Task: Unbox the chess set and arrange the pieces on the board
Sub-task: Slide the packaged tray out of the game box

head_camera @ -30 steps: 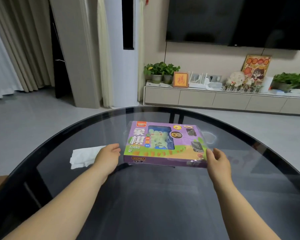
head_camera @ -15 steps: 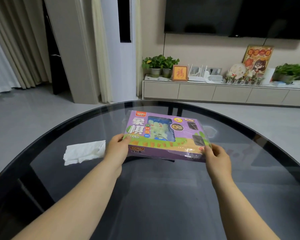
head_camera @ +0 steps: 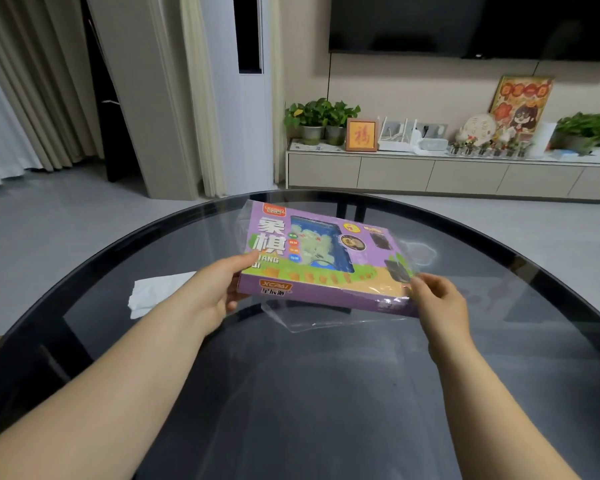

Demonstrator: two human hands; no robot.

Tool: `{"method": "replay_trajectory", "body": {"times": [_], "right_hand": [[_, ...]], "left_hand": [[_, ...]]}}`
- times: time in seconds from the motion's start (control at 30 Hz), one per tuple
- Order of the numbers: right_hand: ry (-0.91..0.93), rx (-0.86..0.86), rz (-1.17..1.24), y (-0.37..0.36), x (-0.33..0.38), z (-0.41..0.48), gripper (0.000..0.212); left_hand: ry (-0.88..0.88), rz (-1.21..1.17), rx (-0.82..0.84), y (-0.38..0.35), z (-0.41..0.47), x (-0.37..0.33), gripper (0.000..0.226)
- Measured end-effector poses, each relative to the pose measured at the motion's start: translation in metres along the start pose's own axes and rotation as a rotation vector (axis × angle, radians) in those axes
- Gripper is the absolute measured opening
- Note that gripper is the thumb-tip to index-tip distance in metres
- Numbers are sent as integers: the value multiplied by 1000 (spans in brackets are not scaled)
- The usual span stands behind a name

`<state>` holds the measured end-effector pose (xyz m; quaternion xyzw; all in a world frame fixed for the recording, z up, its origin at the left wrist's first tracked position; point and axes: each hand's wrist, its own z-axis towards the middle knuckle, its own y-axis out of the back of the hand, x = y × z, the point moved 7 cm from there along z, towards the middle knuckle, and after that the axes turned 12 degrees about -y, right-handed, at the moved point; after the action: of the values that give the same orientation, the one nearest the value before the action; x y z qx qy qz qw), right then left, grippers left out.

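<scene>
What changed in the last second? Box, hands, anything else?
The chess set box came up off the glass table toward the person, tilted. The left hand now grips its left edge; the right hand pinches the clear plastic wrap, which sags loose below the box. The white tissue stayed put on the table.

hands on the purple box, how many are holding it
2: the left hand grips the left end of the box; the right hand holds its near right corner.
</scene>
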<state>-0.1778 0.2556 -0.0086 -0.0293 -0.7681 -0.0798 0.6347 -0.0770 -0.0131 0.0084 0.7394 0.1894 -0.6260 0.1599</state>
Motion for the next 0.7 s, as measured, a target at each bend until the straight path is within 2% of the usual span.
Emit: {"method": "replay_trajectory", "body": {"times": [0.2,0.33,0.4,0.43,0.5,0.53,0.6,0.7], "right_hand": [[5,-118,-70,2,3,0,18],[-59,-134,-20,7,4,4,24],[-145,-80,6,5,3,3,32],[-202,-28,28,2,2,1,31],[-353,122,136,-8,1,-7,13],[-410,169,202,-10,0,-10,15],[-458,210,238,-12,-1,-15,22],[-457,240,169,-19,-1,-20,15]], "left_hand": [[16,-148,30,2,-12,-1,10],[6,-208,71,6,-18,-2,7],[-1,-237,76,10,-21,-2,8],[-9,-255,72,12,-22,-1,8],[-27,-288,53,18,-25,-2,8],[-33,-298,40,21,-26,-2,8],[-39,-314,12,29,-30,-3,8],[-36,-333,-13,40,-34,-1,8]]}}
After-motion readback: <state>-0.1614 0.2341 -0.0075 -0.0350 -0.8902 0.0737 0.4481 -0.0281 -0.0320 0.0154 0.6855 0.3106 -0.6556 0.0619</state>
